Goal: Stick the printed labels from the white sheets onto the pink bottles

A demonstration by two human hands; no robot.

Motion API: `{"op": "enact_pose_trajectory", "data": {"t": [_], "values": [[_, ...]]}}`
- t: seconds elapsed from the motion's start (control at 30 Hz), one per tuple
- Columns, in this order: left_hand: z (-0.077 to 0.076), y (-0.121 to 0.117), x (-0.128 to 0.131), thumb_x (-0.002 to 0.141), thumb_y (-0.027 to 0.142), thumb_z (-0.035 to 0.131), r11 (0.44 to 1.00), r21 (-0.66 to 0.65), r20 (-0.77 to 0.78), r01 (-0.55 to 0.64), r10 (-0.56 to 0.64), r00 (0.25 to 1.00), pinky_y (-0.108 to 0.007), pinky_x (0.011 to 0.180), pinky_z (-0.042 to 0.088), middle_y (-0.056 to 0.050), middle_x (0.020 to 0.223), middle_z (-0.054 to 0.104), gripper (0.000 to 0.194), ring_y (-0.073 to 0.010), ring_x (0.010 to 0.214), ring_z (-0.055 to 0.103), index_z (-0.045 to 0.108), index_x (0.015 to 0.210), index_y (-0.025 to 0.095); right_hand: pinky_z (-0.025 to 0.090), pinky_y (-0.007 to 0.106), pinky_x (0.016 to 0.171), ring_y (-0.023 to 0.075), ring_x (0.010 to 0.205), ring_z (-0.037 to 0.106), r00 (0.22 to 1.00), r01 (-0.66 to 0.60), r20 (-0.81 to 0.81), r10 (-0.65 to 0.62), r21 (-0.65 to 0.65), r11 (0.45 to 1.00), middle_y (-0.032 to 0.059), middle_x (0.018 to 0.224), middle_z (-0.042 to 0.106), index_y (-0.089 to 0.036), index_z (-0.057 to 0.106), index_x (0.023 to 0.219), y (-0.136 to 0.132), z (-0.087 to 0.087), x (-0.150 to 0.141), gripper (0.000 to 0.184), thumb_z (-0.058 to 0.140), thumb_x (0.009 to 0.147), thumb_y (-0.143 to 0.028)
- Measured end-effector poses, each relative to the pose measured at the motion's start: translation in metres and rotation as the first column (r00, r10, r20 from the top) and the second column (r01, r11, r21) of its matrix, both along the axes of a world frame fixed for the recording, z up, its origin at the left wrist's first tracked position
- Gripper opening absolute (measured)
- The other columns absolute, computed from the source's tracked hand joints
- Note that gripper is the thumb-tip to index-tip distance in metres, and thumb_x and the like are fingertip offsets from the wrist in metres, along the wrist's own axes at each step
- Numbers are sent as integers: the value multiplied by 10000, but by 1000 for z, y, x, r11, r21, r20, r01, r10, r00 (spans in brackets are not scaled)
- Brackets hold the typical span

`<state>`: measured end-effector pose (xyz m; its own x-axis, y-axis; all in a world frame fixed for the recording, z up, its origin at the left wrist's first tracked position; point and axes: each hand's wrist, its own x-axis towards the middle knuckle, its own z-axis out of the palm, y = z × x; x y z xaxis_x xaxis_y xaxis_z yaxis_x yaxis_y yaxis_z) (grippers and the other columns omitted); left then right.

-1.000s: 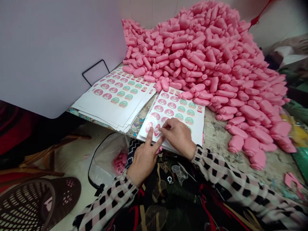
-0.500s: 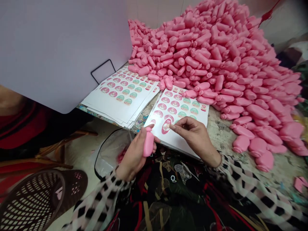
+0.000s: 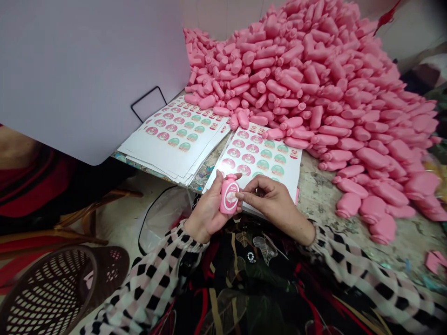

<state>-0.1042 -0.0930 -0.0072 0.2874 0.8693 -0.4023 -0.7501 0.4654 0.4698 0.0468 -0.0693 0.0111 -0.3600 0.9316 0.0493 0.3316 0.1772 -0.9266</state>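
My left hand [image 3: 207, 216] is wrapped round a small pink toy bottle [image 3: 223, 205] with a narrow neck, held upright above my lap. An oval pink-and-white sticker [image 3: 231, 194] lies against the bottle's front. At the sticker's right edge, my right hand [image 3: 270, 197] pinches with thumb and forefinger. Whether the sticker is fully stuck down I cannot tell. Just beyond both hands is a sheet of stickers [image 3: 237, 162], with rows of pink and green ovals; my right hand covers part of its near end.
A big heap of pink bottles [image 3: 307, 88] covers the back and right of the table. Left of the sheet lies a stack of sticker sheets [image 3: 167, 160]. A grey panel [image 3: 94, 70] stands at left, with a brown plastic basket [image 3: 45, 284] on the floor below. Another person's arm [image 3: 16, 149] shows beside it.
My right hand has brought the sticker left from above the sheet onto the bottle. My left hand has moved right and turned the bottle's face toward me.
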Motion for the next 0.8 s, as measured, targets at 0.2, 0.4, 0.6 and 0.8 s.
{"op": "enact_pose_trajectory", "data": {"t": [0.2,0.4,0.6,0.8], "values": [[-2,1,0,810,619,434,999,36,-29,27,-26,999,-222,514,477,-30,718,569,570,-95,544,542,546,1136,166,428,271,646,136,697,559,998,-18,55,16,31,999,-8,726,634,-198,624,725,1,-4,0,184,664,761,-374],[3,-1,-2,791,662,412,996,64,-95,69,-63,993,-257,510,493,-38,742,585,644,-127,566,576,512,1193,168,426,272,645,135,686,563,996,-12,94,8,42,999,-11,727,636,-202,623,728,2,-10,1,187,651,771,-381],[9,-10,-13,717,160,686,961,74,-302,267,-234,924,-243,576,484,12,750,591,620,-123,623,607,409,1269,212,401,256,650,119,699,542,980,-112,182,86,139,984,-19,734,598,-209,624,732,2,-5,10,171,618,812,-360],[5,-12,-8,735,112,625,946,76,-283,316,-283,916,-272,589,492,-21,836,640,517,-135,619,625,372,1170,232,398,254,657,126,731,536,976,13,209,-58,211,977,-8,798,592,-214,620,820,9,-4,16,176,647,785,-384]]}}
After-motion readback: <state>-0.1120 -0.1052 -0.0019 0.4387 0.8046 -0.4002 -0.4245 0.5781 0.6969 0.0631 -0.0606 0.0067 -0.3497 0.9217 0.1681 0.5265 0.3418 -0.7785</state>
